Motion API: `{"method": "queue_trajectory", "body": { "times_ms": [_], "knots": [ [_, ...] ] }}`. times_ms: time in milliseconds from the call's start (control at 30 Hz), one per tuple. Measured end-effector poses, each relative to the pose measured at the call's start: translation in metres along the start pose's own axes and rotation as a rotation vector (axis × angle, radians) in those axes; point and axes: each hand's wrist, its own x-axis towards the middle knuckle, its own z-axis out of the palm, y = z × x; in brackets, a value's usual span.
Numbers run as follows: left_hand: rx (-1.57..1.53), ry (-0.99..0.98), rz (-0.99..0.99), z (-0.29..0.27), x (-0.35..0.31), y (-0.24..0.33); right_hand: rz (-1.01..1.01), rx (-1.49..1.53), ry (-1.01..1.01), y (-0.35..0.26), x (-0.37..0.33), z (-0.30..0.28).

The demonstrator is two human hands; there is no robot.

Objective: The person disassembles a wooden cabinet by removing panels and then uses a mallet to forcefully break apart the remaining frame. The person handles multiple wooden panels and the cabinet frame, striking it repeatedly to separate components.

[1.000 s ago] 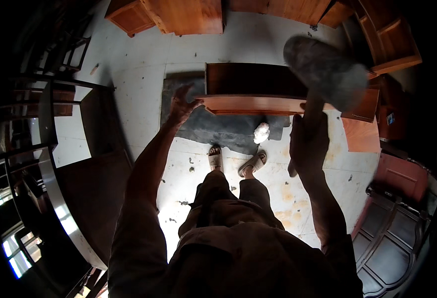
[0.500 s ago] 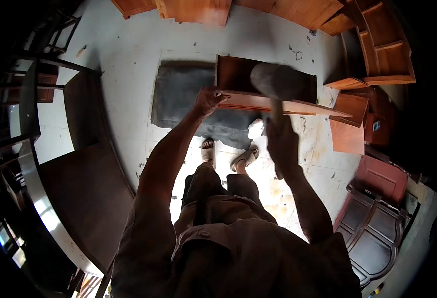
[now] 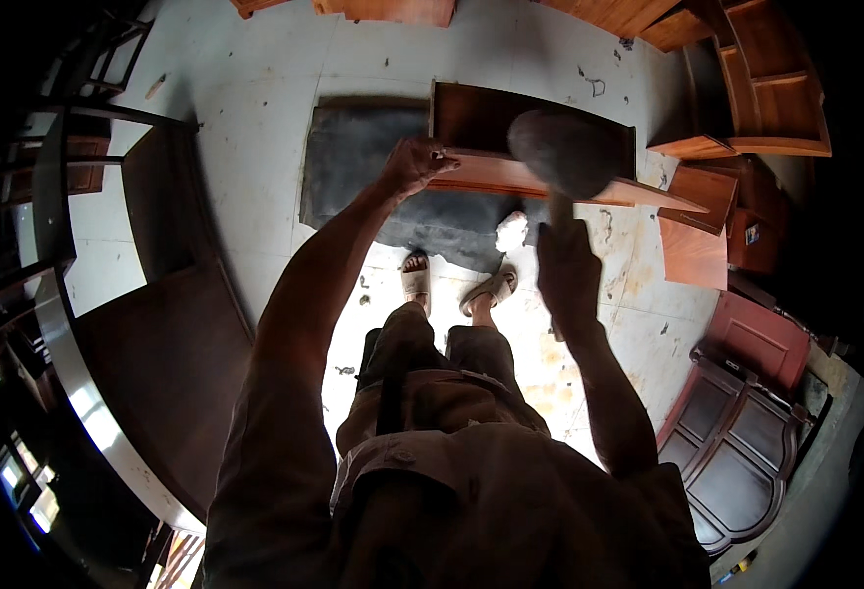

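My left hand (image 3: 414,167) is closed around the left end of a long, reddish-brown wooden board (image 3: 486,169). The board slants along the near side of an open, dark-brown wooden box frame (image 3: 471,116), its right end sticking out past the frame. In my right hand (image 3: 569,280), fingers wrapped round the handle, is a mallet with a big dark head (image 3: 561,154). That head is blurred and appears above the board, hiding part of it and of the frame. Whether it touches the wood I cannot tell.
Under the frame lies a dark grey mat (image 3: 358,162), with a crumpled white thing (image 3: 512,230) at its near edge by my sandals. A dark wooden furniture frame (image 3: 172,363) stands left. Orange-brown cabinets (image 3: 780,103) and dark panelled doors (image 3: 731,442) stand right.
The whole view has shifted slightly, so the board and frame sit higher in the picture. The mallet head now appears slightly nearer the board. Both hands keep their holds.
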Motion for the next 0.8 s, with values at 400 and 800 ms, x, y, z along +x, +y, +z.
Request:
{"method": "queue_trajectory", "body": {
  "times_ms": [400, 800],
  "knots": [
    [0.721, -0.334, 0.196, 0.022, 0.036, 0.115, 0.173, 0.095, 0.233, 0.033, 0.013, -0.101],
    [1.020, -0.212, 0.016, 0.043, 0.039, 0.074, -0.261, 0.244, 0.960, 0.083, 0.049, -0.246]
  ]
}}
